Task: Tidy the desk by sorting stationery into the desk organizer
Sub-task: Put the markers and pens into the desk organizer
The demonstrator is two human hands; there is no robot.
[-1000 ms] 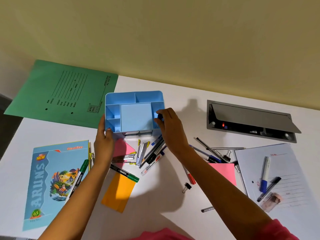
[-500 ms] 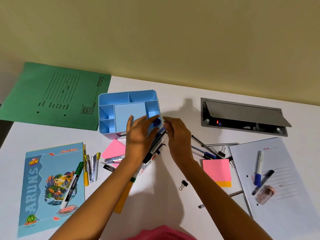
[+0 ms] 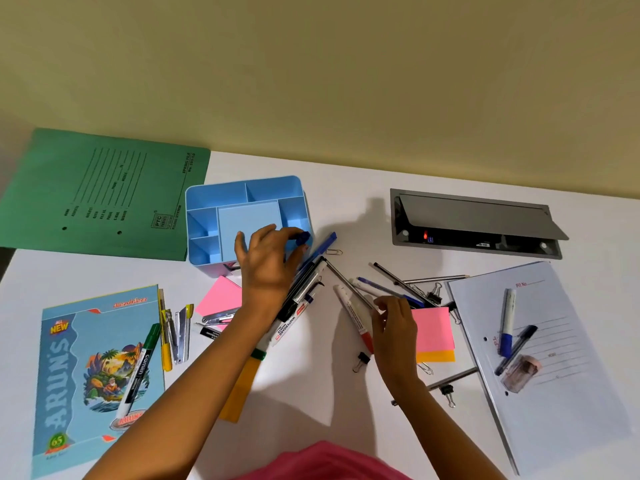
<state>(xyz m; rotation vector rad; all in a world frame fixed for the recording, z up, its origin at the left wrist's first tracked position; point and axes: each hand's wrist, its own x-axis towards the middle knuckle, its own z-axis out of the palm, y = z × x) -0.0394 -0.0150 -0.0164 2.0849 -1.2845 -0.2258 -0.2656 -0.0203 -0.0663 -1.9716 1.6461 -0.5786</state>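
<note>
The light blue desk organizer [image 3: 207, 195] stands at the back centre of the white desk, its compartments bare. My left hand [image 3: 266, 261] is at its front right corner and pinches a dark blue cap [image 3: 304, 237] over the right compartment; whatever is below the cap is hidden. A heap of black and white markers [image 3: 301, 296] lies under that wrist. My right hand [image 3: 394, 327] is lower right, its bent fingers over the ends of a blue pen [image 3: 384, 291] and a thin black pen, beside a red-capped white marker [image 3: 355, 315]. I see nothing held in it.
Pink sticky notes [image 3: 433, 329] lie right of my right hand, with binder clips [image 3: 362, 360] nearby. A white file [image 3: 554, 375] at right carries a blue marker [image 3: 507, 323] and a pen. A book [image 3: 86, 341] with a green marker [image 3: 138, 368], staple removers [image 3: 180, 334], a green folder [image 3: 104, 192] and a grey cable box [image 3: 474, 223] surround.
My left hand moved from the organizer's left side to its right front corner and took the dark blue cap. My right hand left the organizer and dropped down right to the loose pens.
</note>
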